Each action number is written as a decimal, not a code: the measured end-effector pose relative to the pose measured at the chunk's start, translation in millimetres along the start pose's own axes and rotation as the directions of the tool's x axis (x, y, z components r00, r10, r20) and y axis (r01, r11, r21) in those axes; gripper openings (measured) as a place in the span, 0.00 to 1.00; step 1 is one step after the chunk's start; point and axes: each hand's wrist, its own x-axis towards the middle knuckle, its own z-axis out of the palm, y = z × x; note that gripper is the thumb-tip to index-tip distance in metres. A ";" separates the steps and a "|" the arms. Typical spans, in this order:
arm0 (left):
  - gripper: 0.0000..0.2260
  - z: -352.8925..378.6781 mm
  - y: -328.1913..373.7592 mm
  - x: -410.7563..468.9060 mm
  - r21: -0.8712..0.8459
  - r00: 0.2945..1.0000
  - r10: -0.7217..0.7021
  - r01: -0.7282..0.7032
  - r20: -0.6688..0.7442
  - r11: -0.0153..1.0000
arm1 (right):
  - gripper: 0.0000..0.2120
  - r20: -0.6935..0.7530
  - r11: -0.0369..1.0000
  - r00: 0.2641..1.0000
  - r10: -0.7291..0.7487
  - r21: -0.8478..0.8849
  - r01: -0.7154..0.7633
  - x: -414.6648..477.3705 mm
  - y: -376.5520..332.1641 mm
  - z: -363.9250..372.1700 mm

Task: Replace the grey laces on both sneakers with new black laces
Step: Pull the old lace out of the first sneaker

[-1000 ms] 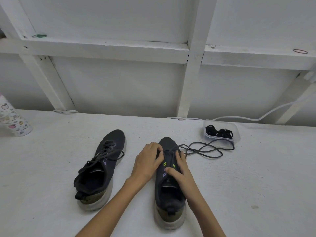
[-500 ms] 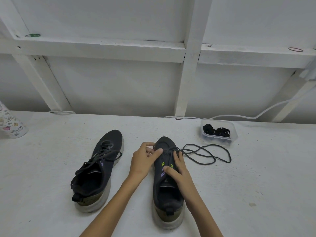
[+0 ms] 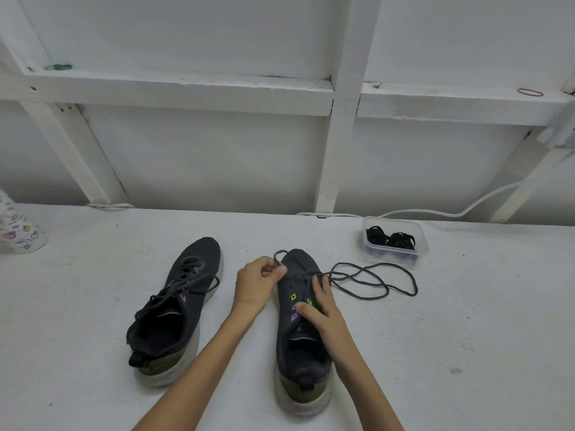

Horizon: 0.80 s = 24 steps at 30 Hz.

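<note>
Two dark sneakers stand on the white table, toes pointing away. The left sneaker [image 3: 177, 306] is fully laced in grey. The right sneaker [image 3: 300, 343] is mostly unlaced; its grey lace [image 3: 373, 279] trails in loops to the right of the toe. My left hand [image 3: 256, 283] pinches a loop of that lace at the toe's left side. My right hand [image 3: 320, 309] rests on the upper by the eyelets, fingers spread, thumb on the tongue. New black laces [image 3: 390, 239] lie in a clear plastic tub [image 3: 421, 244] at the back right.
A patterned bottle [image 3: 18, 231] stands at the far left edge. A white cable [image 3: 435, 213] runs along the wall behind the tub. White wall framing rises at the table's back, with rubber bands on its ledge.
My left hand has drawn a loop of grey lace out at the toe and lifted it slightly. The right hand stays on the sneaker. The trailing lace shifted a little.
</note>
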 end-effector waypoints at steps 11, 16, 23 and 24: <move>0.07 -3.8 3.1 -4.9 -0.068 0.994 -0.074 0.080 0.078 0.995 | 0.48 -0.022 1.000 1.000 0.013 0.014 -0.012 2.2 3.6 0.3; 0.03 -1.5 0.0 -4.5 0.084 0.998 0.048 -0.051 0.038 0.995 | 0.47 -0.019 1.000 1.000 0.019 0.012 -0.019 1.7 2.7 1.2; 0.06 -23.8 33.7 15.4 -0.087 0.958 0.096 -0.123 -0.270 0.989 | 0.42 -0.019 0.999 1.000 0.009 0.037 -0.009 -0.5 2.4 -0.6; 0.06 -23.6 32.9 14.9 -0.095 0.964 0.086 -0.113 -0.252 0.989 | 0.42 -0.016 0.999 1.000 0.010 0.040 -0.010 -1.1 2.0 -0.6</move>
